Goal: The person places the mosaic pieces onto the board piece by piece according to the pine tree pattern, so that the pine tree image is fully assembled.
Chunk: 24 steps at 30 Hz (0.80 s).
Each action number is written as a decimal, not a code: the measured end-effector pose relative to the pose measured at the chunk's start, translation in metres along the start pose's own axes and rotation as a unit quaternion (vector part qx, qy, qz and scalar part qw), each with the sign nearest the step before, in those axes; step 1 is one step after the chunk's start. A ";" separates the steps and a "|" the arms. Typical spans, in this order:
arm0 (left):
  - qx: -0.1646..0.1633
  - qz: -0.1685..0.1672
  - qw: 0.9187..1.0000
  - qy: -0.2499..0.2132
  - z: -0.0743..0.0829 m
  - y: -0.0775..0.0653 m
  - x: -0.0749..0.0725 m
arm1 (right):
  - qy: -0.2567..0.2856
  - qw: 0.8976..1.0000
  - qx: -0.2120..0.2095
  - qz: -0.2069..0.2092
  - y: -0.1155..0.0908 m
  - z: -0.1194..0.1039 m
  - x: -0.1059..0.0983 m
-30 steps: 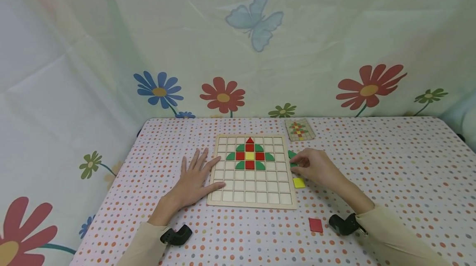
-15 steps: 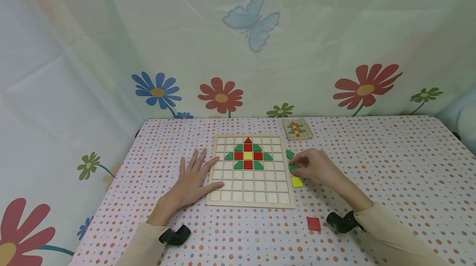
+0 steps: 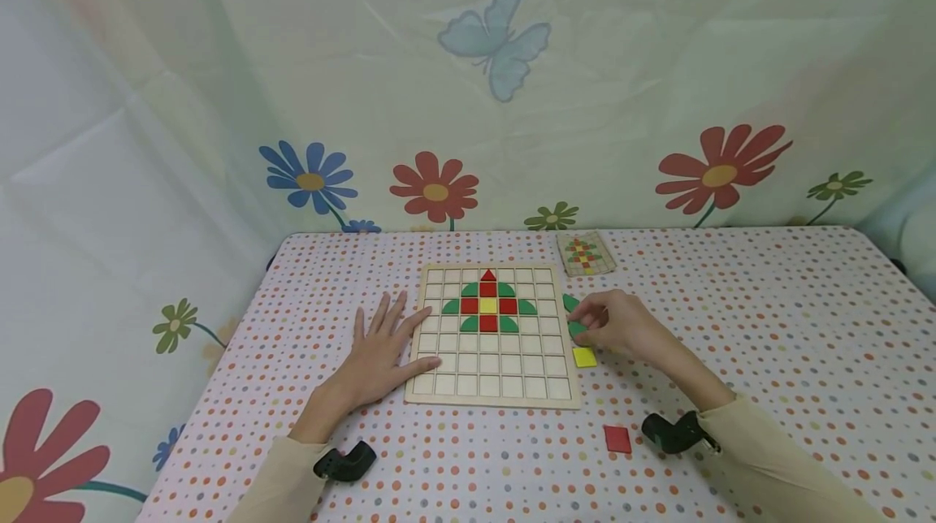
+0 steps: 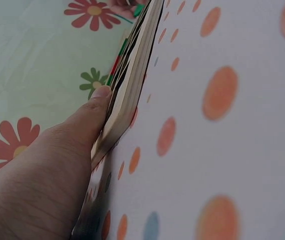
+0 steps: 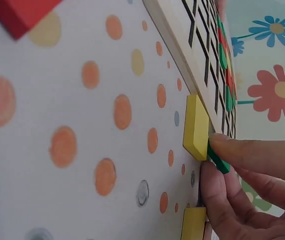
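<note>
My left hand (image 3: pixel 380 351) lies with fingers spread at the left edge of a wooden grid board (image 3: pixel 488 386), its fingertips and thumb on the rim. In the left wrist view, the thumb (image 4: pixel 95 102) presses on the board's edge. At the board's right side, my right hand (image 3: pixel 617 320) pinches a green tile (image 5: pixel 219 159) between thumb and fingers, partly hidden by them. A second green tile (image 3: pixel 569 301) lies just beyond those fingers. Close below sits a yellow square tile (image 3: pixel 584 357). On the board, red, green and yellow tiles form a figure around one yellow square (image 3: pixel 487 306).
A small card (image 3: pixel 585 253) printed with a similar figure lies behind the board's right corner. Nearer the front, a red square tile (image 3: pixel 617 439) rests on the dotted tablecloth (image 3: pixel 483 466). A flowered curtain (image 3: pixel 614 101) hangs behind the table.
The head view has shifted slightly, moving the scene a little to the left. Both hands stay almost in place; the right fingers still hold at the green tile.
</note>
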<state>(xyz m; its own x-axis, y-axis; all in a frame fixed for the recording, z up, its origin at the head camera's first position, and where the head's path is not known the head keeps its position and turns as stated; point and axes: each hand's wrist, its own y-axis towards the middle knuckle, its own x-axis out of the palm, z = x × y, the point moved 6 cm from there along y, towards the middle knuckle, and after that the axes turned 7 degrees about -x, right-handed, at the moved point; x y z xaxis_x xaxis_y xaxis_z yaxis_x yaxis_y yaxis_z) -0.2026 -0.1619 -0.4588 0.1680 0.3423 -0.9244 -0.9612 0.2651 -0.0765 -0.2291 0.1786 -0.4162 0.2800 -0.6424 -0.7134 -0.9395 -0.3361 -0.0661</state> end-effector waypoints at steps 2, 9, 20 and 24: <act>0.000 0.000 1.000 0.000 0.000 0.000 0.000 | 0.011 1.000 -0.003 -0.002 -0.001 0.001 0.000; -0.001 -0.002 1.000 0.000 -0.001 0.000 0.000 | 0.017 0.999 -0.038 0.010 -0.002 -0.004 0.002; 0.000 -0.001 1.000 0.002 -0.001 0.001 0.001 | 0.042 0.993 -0.106 0.045 0.019 -0.040 0.013; 0.000 -0.002 1.000 -0.001 0.001 0.000 0.000 | 0.071 0.987 -0.140 0.031 0.028 -0.058 0.028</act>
<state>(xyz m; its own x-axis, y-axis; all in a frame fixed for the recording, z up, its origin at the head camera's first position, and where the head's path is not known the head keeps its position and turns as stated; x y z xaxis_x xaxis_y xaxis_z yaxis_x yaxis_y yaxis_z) -0.2028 -0.1614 -0.4582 0.1728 0.3422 -0.9236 -0.9605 0.2661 -0.0811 -0.2366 0.1114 -0.3980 0.2664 -0.7514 -0.6037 -0.8703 -0.4567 0.1844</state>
